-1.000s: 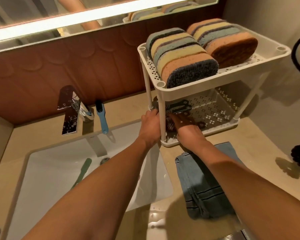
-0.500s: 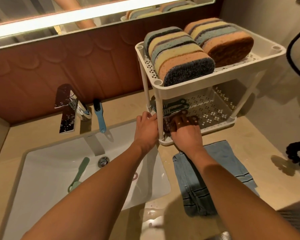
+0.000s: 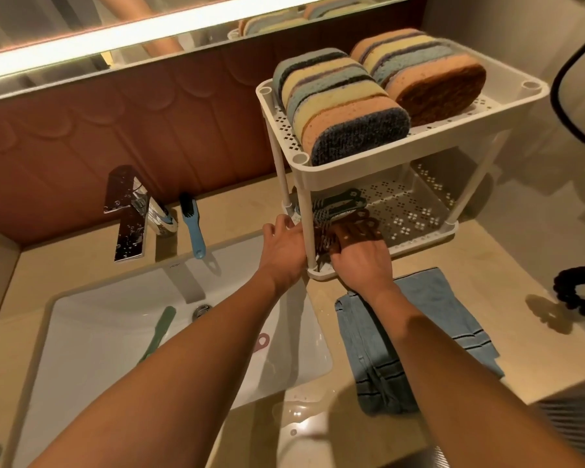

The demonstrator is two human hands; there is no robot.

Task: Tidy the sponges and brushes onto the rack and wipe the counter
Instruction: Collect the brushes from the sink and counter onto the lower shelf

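A white two-tier rack [image 3: 399, 148] stands on the counter at the right. Two rows of striped sponges [image 3: 338, 103] fill its top tier. On the lower tier lie a green brush [image 3: 338, 199] and brown brushes [image 3: 355, 219]. My right hand [image 3: 360, 261] reaches into the lower tier's front left corner, its fingers curled over a brown brush. My left hand [image 3: 282, 246] touches the rack's left edge beside the front post, fingers fairly straight. A blue brush [image 3: 193, 228] lies on the counter by the tap. A green brush [image 3: 157, 332] lies in the sink [image 3: 92, 332].
A folded blue cloth [image 3: 429, 325] lies on the beige counter [image 3: 507, 298] in front of the rack. A chrome tap [image 3: 129, 214] stands behind the sink, and a pink loop [image 3: 262, 341] shows inside it. A black scrunchie [image 3: 578, 292] sits at the far right. Water wets the counter's front edge.
My right hand has drawn back a little from deep in the lower tier toward its front edge, still on the brown brush. The left hand stays at the rack's left side.
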